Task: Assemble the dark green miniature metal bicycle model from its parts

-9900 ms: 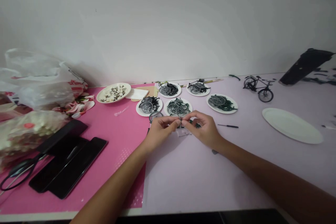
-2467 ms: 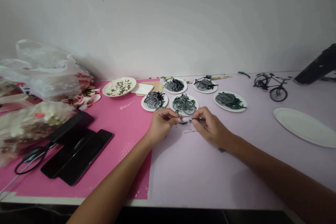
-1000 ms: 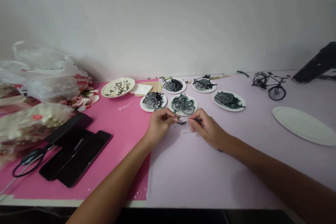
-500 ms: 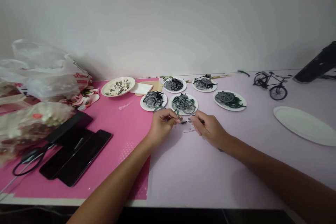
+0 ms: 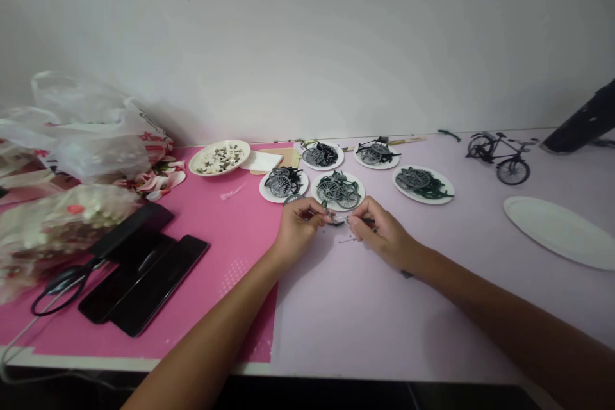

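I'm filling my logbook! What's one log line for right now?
left hand: pinches small green part | right hand: holds screwdriver, pointing left | model bicycle: standing upright

Bare left grip (image 5: 296,229), bare right grip (image 5: 383,230), slender uncovered forearms (image 5: 230,309)

A home is suggested: beyond the hands (image 5: 300,230), plates (image 5: 407,191) of small wheels (image 5: 348,195) are set on a bench (image 5: 346,314); left of the hands, a shopping bag (image 5: 91,144), flowers (image 5: 161,180) and a phone (image 5: 161,285) are seen.
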`<state>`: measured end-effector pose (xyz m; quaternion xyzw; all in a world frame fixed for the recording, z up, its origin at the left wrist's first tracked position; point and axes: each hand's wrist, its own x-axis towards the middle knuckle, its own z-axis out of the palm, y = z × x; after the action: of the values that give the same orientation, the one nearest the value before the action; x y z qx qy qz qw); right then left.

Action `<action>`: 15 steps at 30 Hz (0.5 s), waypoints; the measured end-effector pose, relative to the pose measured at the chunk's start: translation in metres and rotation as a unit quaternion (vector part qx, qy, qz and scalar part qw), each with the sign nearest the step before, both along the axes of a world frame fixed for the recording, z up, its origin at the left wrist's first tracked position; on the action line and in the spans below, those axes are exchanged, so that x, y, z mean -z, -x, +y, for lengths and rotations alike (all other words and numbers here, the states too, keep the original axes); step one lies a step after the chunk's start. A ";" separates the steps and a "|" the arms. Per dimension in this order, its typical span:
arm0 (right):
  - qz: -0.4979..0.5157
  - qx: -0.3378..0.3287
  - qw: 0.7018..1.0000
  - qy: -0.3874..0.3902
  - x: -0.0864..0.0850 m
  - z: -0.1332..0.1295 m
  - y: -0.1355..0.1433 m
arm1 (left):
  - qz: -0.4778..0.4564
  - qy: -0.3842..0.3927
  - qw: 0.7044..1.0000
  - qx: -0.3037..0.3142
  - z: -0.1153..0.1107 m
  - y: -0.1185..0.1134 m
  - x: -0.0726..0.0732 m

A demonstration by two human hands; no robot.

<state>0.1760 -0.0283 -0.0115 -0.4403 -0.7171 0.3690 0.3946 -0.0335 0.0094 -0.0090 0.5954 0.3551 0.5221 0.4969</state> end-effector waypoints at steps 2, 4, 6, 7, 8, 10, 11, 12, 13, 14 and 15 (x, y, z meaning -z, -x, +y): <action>0.002 -0.002 1.000 0.012 0.001 0.000 0.000 | -0.007 0.002 1.000 -0.005 0.001 0.000 0.000; -0.001 -0.004 1.000 0.020 0.001 0.000 0.000 | -0.006 0.002 1.000 -0.004 0.000 0.001 0.000; -0.004 -0.010 1.000 0.017 0.000 0.000 0.000 | -0.002 0.001 1.000 -0.002 -0.001 0.000 -0.001; -0.004 -0.013 1.000 0.014 0.000 0.000 0.000 | -0.001 0.001 1.000 -0.001 -0.001 0.000 -0.002; -0.005 -0.016 1.000 0.011 -0.001 0.000 0.001 | 0.000 0.002 1.000 0.000 -0.002 0.000 -0.002; -0.007 -0.011 1.000 0.010 -0.002 0.000 0.001 | 0.001 0.002 1.000 -0.001 -0.003 0.000 -0.003; -0.008 -0.007 1.000 0.013 -0.002 0.000 0.002 | 0.002 0.000 1.000 -0.001 -0.003 0.000 -0.003; -0.008 -0.003 1.000 0.017 -0.002 0.000 0.002 | 0.004 -0.004 1.000 0.000 -0.003 0.000 -0.003; -0.007 0.000 1.000 0.022 -0.002 0.000 0.003 | 0.008 -0.009 1.000 0.002 -0.004 0.000 -0.004; -0.007 0.001 1.000 0.026 -0.002 -0.001 0.003 | 0.011 -0.014 1.000 0.003 -0.004 0.000 -0.004; -0.008 0.001 1.000 0.029 -0.002 -0.001 0.003 | 0.014 -0.018 1.000 0.006 -0.004 0.000 -0.004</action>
<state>0.1730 -0.0291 -0.0097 -0.4552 -0.7090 0.3854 0.3762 -0.0335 0.0054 -0.0054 0.6133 0.3489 0.5174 0.4842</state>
